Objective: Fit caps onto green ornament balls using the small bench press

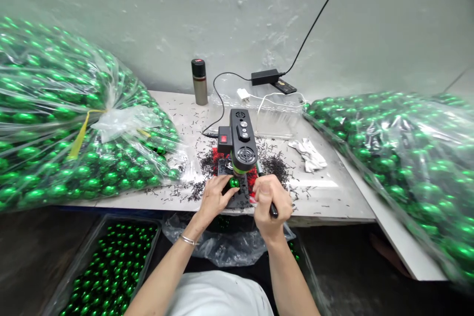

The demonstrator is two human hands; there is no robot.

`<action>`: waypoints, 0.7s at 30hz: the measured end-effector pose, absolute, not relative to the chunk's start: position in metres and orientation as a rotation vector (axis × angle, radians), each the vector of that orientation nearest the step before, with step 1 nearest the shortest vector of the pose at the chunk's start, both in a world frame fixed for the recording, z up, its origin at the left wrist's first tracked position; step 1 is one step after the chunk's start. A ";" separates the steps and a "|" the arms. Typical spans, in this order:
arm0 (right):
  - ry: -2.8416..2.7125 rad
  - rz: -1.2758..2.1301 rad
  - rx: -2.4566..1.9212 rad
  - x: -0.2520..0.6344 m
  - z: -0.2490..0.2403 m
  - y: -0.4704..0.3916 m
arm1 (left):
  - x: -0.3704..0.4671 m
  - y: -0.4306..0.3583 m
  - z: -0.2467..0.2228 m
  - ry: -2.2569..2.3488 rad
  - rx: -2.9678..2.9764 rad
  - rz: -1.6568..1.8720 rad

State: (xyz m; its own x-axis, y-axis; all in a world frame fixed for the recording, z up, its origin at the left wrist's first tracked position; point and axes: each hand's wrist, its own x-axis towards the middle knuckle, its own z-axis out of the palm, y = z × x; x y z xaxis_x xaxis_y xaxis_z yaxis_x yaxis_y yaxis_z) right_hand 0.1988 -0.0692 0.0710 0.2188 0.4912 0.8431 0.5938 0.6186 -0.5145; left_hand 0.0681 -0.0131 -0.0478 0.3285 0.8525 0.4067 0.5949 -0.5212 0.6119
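Note:
A shiny green ball (234, 182) sits under the head of a small black bench press (244, 133), which has a red switch on its side. My left hand (215, 193) pinches the ball between thumb and fingers. On the right of the machine, my right hand (272, 200) is wrapped around a black lever handle (273, 210), whose end shows below the fist. Small black bits (276, 169) lie scattered around the machine's base, with red material beside it. The contact point between ball and press head is partly hidden.
Large clear bags of green balls stand at left (74, 123) and right (403, 158). Behind the machine are a bottle (200, 81), a power adapter (264, 77) with cables and a clear plastic tray (277, 123). A white glove (308, 155) lies right. Below is a crate of balls (111, 261).

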 end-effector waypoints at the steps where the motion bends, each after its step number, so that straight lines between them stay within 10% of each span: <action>1: -1.419 -0.095 -0.992 0.199 0.067 -0.070 | 0.068 -0.012 -0.050 1.285 2.260 1.015; 21: -1.507 -0.096 -1.061 0.207 -0.024 -0.063 | 0.068 -0.013 -0.048 1.265 2.282 1.046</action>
